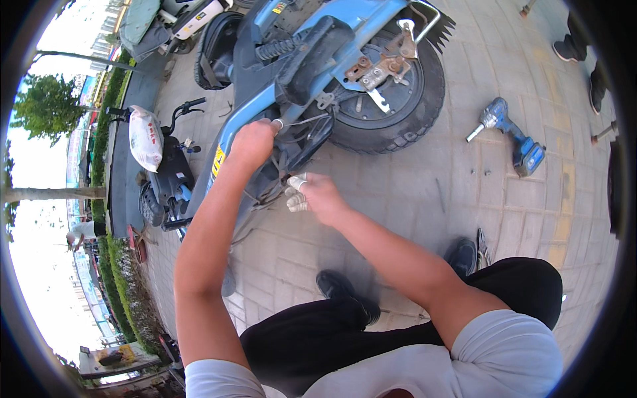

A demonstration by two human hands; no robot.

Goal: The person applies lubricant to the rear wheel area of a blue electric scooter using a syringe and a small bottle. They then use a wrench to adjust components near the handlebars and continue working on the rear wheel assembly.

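Note:
A blue electric scooter [249, 113] lies tilted on the paving in front of me, its rear wheel [424, 99] and rusty bracket [391, 65] facing up. My left hand [254, 144] is closed at the edge of its frame, next to a thin grey cable [308, 121]; what its fingers hold is hidden. Lower and to the right, my right hand [320, 198] wears pale finger covers. Its fingers are curled beside loose wires [265, 198] at the scooter's underside, and I cannot make out what is in them.
A blue cordless impact wrench [514, 136] lies on the paving at the right, with small metal parts [488, 172] near it. A metal hand tool [483, 249] is beside my right shoe [462, 255]. Another scooter [169, 166] stands left. Bystanders' shoes [567, 48] show at upper right.

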